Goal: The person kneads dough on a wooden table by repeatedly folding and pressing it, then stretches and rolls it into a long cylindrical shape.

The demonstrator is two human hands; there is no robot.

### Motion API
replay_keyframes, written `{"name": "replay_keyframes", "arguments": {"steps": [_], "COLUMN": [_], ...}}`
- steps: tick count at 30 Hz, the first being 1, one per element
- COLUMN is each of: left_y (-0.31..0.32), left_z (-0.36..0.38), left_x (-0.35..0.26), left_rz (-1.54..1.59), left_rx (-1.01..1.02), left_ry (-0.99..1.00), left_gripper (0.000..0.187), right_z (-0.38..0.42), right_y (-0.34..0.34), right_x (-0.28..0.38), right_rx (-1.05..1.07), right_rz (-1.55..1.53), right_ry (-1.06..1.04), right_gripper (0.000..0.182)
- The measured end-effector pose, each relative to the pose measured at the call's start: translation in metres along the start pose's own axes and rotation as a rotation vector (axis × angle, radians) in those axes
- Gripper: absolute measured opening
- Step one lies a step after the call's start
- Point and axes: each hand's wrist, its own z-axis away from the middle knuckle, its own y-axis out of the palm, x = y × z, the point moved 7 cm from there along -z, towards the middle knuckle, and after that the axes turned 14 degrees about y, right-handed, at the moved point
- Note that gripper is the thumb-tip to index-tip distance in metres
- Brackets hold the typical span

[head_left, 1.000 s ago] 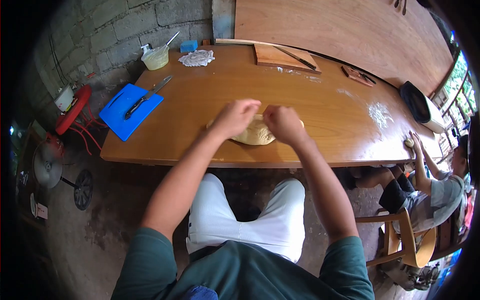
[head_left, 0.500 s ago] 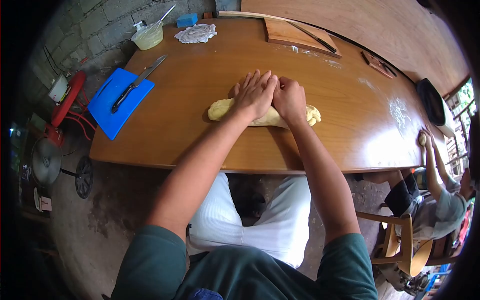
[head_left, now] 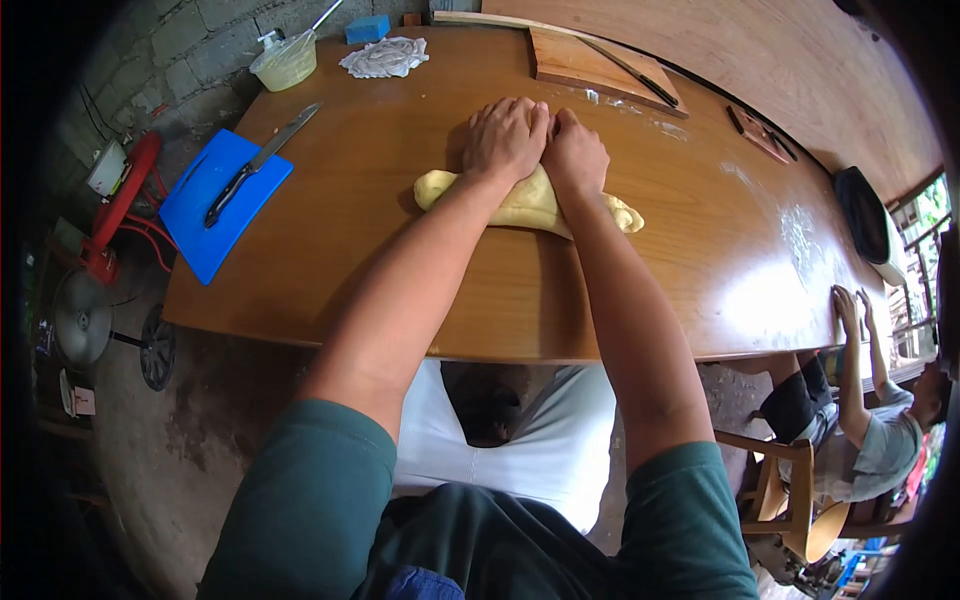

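A long roll of pale yellow dough [head_left: 528, 208] lies crosswise on the wooden table in front of me. Its middle is stretched away from me into a peak under my hands, while both ends stay nearer. My left hand [head_left: 503, 140] presses on that middle part, fingers bent over its far side. Right beside it, my right hand [head_left: 577, 155] is curled in a fist-like grip against the same dough, thumbs close together. The palms hide what lies beneath them.
At the left, a knife [head_left: 232, 192] lies on a blue cutting board [head_left: 205, 235]. Farther back are a plastic tub [head_left: 287, 66], a crumpled cloth [head_left: 385, 58] and a wooden board [head_left: 585, 72]. Another person's hands [head_left: 850, 305] rest at the table's right edge [head_left: 765, 352].
Both my hands have pushed forward, away from me, drawing the dough's middle out with them. My left fingers have bent. The other person's hands have moved apart at the table edge.
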Motion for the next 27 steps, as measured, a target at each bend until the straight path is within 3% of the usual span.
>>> {"name": "replay_keyframes", "arguments": {"steps": [4, 6, 10, 12, 13, 14, 16, 18, 20, 21, 23, 24, 27], "left_y": [-0.024, -0.036, -0.054, -0.061, -0.061, -0.062, -0.073, -0.090, -0.122, -0.117, -0.101, -0.091, -0.071], "left_z": [0.022, 0.039, 0.072, 0.085, 0.090, 0.099, 0.113, 0.117, 0.135, 0.148, 0.161, 0.161, 0.135], "left_x": [-0.026, -0.040, -0.065, -0.074, -0.075, -0.077, -0.086, -0.096, -0.115, -0.117, -0.108, -0.101, -0.087], "left_rz": [0.026, 0.095, -0.012, -0.006, 0.067, 0.139, 0.158, 0.165, 0.060, 0.174, 0.207, 0.224, 0.271], "left_rx": [0.017, -0.015, -0.013, 0.050, 0.114, 0.184, 0.251, 0.295, 0.155, 0.326, 0.403, 0.446, 0.532], "left_ry": [0.068, 0.121, 0.234, 0.236, 0.189, 0.140, 0.154, 0.184, 0.315, 0.237, 0.187, 0.153, 0.035], "left_gripper": [0.041, 0.041, 0.047, 0.051, 0.053, 0.054, 0.057, 0.060, 0.065, 0.073, 0.076, 0.078, 0.084], "right_z": [0.034, 0.053, 0.090, 0.114, 0.118, 0.124, 0.142, 0.154, 0.170, 0.185, 0.201, 0.193, 0.165], "right_y": [-0.015, -0.021, -0.027, -0.038, -0.035, -0.045, -0.058, -0.072, -0.091, -0.103, -0.092, -0.072, -0.041], "right_x": [0.004, 0.003, -0.004, -0.001, -0.005, -0.007, -0.007, -0.014, -0.015, -0.004, -0.009, -0.018, -0.022], "right_rx": [-0.037, 0.056, 0.035, -0.113, 0.066, 0.067, 0.330, 0.197, 0.081, 0.158, 0.270, 0.211, 0.248], "right_rz": [-0.035, -0.008, 0.141, 0.126, 0.150, 0.146, 0.109, -0.041, -0.194, -0.209, -0.246, -0.124, -0.123], "right_ry": [-0.168, -0.148, -0.252, -0.388, -0.338, -0.336, -0.304, -0.363, -0.398, -0.434, -0.461, -0.541, -0.494], "right_gripper": [0.029, 0.026, 0.032, 0.039, 0.044, 0.044, 0.046, 0.045, 0.044, 0.046, 0.056, 0.060, 0.062]}}
